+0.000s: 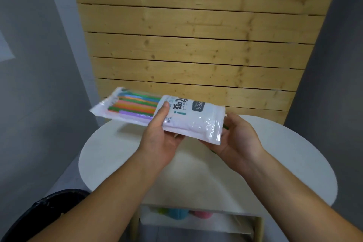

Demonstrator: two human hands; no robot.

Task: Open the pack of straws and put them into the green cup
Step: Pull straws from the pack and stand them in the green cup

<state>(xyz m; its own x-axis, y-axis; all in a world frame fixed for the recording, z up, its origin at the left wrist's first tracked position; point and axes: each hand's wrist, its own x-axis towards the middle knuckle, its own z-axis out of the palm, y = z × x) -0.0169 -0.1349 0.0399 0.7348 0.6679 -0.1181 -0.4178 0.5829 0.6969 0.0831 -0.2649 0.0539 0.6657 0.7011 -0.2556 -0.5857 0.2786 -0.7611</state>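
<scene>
A sealed plastic pack of straws [188, 116] hangs above the round white table [294, 163], lying nearly level with its clear end to the left. Coloured straws [135, 104] show through that clear end; the right half is white with printed text. My left hand [159, 139] grips the pack at its middle, thumb on top and fingers beneath. My right hand [237, 139] cups the pack's right end from below, palm up. A sliver of dark green [225, 126] peeks out behind the pack near my right hand; I cannot tell whether it is the green cup.
A wall of pale wooden slats [196, 45] rises right behind the table. Grey walls flank it on both sides. A shelf under the table holds green, blue and pink objects [179, 213]. A dark bin with a black liner [49, 208] stands at the lower left.
</scene>
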